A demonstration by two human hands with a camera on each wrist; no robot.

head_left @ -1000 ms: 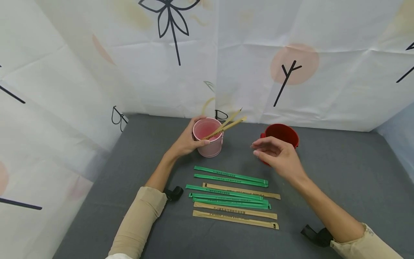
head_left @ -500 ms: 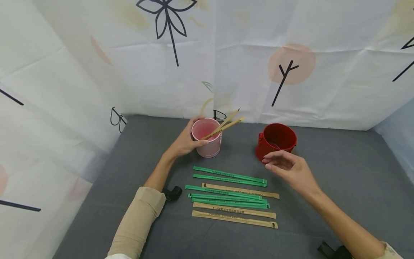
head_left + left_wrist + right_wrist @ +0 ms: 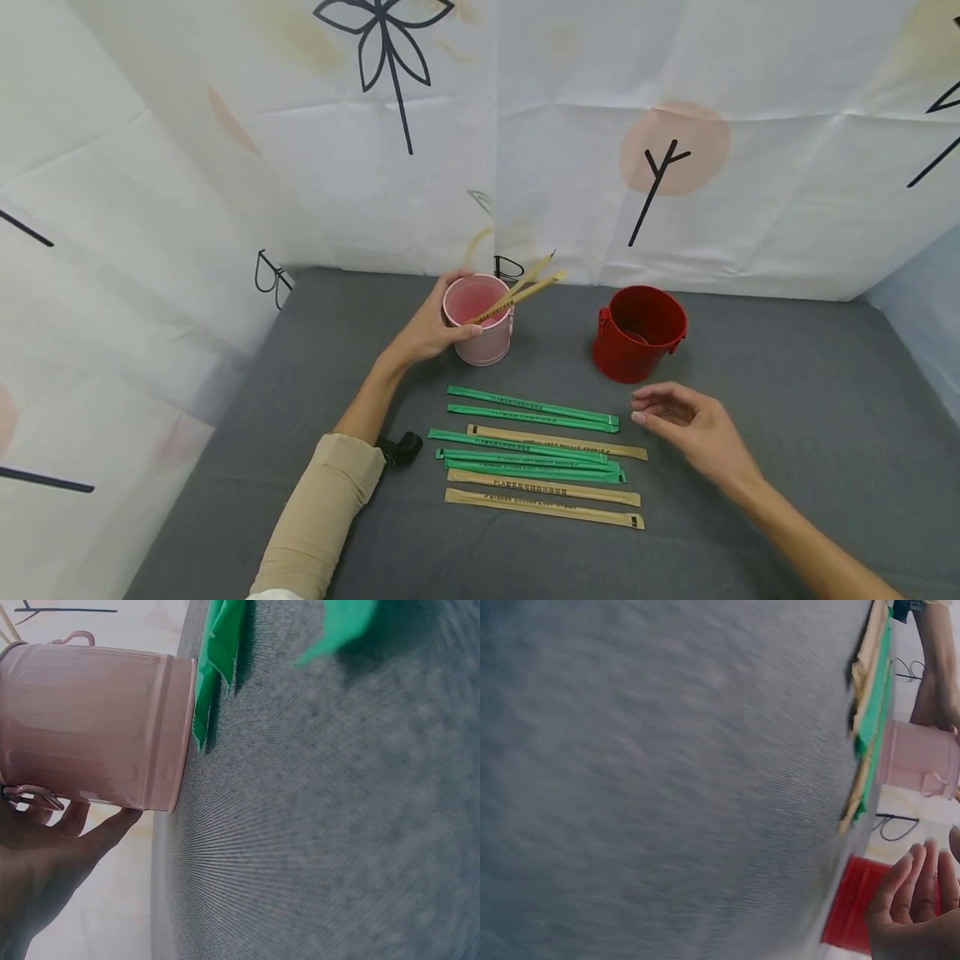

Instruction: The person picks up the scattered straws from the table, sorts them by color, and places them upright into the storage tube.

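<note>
My left hand [image 3: 427, 329] grips the small pink bucket [image 3: 483, 343] by its left side, thumb at the front near the rim. Two tan paper-wrapped straws [image 3: 534, 287] lean out of that bucket toward the right. My right hand [image 3: 701, 429] is in the air right of the row of straws, its fingers loosely curved and holding nothing. Several green wrapped straws [image 3: 525, 419] and several tan wrapped straws [image 3: 543, 508] lie side by side on the table. In the left wrist view, the pink bucket [image 3: 90, 724] stands beside green straw ends [image 3: 217, 660].
A red bucket [image 3: 626, 350] stands upright at the back right, beyond my right hand. Something small and thin seems to lie inside it, too unclear to name. Dark grey cloth [image 3: 787, 400] covers the table. A white patterned curtain [image 3: 562, 167] hangs behind.
My right hand has drawn back from over the red bucket, toward me and to the right, so the bucket is now in full view. The left hand keeps its grip on the pink bucket.
</note>
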